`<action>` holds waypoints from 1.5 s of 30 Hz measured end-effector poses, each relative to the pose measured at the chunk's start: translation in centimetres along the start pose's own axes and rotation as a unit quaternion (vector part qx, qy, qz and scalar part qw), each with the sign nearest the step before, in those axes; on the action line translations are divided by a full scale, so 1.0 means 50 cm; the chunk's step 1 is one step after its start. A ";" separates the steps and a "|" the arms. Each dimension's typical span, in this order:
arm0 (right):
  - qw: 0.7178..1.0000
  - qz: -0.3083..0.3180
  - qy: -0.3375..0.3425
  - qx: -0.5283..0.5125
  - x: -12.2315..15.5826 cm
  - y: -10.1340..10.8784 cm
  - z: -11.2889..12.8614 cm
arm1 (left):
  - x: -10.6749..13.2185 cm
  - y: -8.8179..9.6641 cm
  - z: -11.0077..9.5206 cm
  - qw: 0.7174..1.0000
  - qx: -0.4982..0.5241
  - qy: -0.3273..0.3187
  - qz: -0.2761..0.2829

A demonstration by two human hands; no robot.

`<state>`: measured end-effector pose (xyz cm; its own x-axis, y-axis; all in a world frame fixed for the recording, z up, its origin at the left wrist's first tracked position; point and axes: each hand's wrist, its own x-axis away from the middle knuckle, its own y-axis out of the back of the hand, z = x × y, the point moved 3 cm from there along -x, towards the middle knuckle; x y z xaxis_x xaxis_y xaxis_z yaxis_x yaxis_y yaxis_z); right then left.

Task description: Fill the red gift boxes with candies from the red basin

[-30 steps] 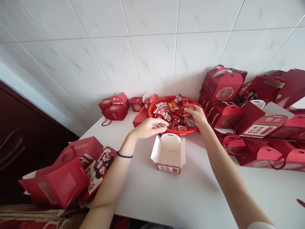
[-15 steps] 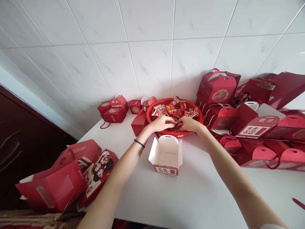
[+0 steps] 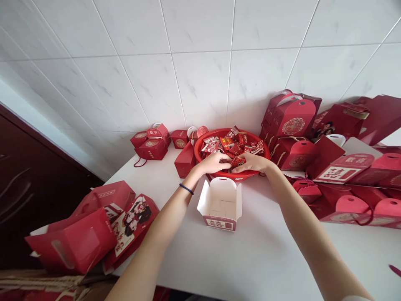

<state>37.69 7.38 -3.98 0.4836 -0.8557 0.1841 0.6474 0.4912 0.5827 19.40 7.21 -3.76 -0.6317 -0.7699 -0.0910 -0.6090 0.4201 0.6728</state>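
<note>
A red plastic basin (image 3: 199, 141) against the tiled wall holds many small wrapped candies (image 3: 227, 143) in red, white and gold. Inside its near side, my left hand (image 3: 216, 162) is curled into the candies, its fingertips partly hidden among them. Facing it, my right hand (image 3: 251, 163) closes its thumb and fingers around red wrapped candies. The two hands almost meet. In front of the basin, between my forearms, stands an open white-lined red gift box (image 3: 220, 223), its flaps up and nothing visible inside.
Red gift boxes (image 3: 296, 125) are stacked and lined up on the right. More small boxes (image 3: 152, 149) stand at the back left. Larger red boxes (image 3: 84, 238) lean at the table's left edge. A dark red object (image 3: 395, 270) lies at far right on the white table (image 3: 250, 259).
My right hand has turned a little and its thumb shows more, lower among the candies. My left hand stays nearly in place. The whole view has shifted slightly.
</note>
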 end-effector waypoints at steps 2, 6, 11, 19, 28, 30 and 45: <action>0.998 0.022 0.022 -0.062 0.005 0.000 0.002 | 0.002 0.001 0.000 1.000 0.026 -0.009 0.000; 0.985 0.059 0.062 -0.152 0.014 -0.004 0.009 | 0.003 0.002 0.003 0.997 0.076 -0.011 0.005; 0.942 -0.059 0.035 -0.329 0.007 0.002 -0.001 | -0.006 0.004 0.014 0.985 0.161 0.025 -0.059; 0.899 -0.106 0.043 -0.422 -0.008 -0.025 0.008 | -0.019 0.000 0.019 0.958 0.267 -0.004 -0.101; 0.833 -0.249 0.081 -0.488 -0.012 -0.019 -0.007 | -0.019 0.042 0.045 0.956 0.130 0.018 -0.262; 0.824 -0.259 0.081 -0.498 -0.013 -0.016 -0.010 | -0.013 0.055 0.045 0.959 0.105 0.018 -0.264; 0.787 -0.273 0.063 -0.550 -0.024 -0.016 -0.018 | -0.081 0.044 0.053 0.954 -0.270 0.017 -0.126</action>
<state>37.10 8.15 -5.38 -0.0337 -0.9992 0.0230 0.8630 -0.0407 -0.5035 19.37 12.53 -3.84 -0.4759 -0.8326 -0.2832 -0.3986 -0.0828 0.9134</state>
